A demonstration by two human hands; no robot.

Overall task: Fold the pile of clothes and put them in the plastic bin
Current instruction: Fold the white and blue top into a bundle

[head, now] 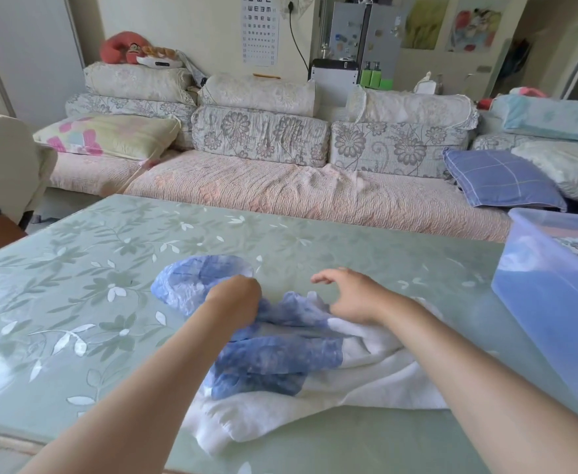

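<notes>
Left hand grips the crumpled blue garment on the table; right hand is loosely open beside it (plastic bin near, at right); next, it likely needs spreading flat for folding.

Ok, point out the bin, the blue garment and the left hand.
bin [534, 302], head view, on its near wall.
blue garment [273, 364], head view, on its crumpled middle.
left hand [234, 297], head view, on the back of the hand.
</notes>
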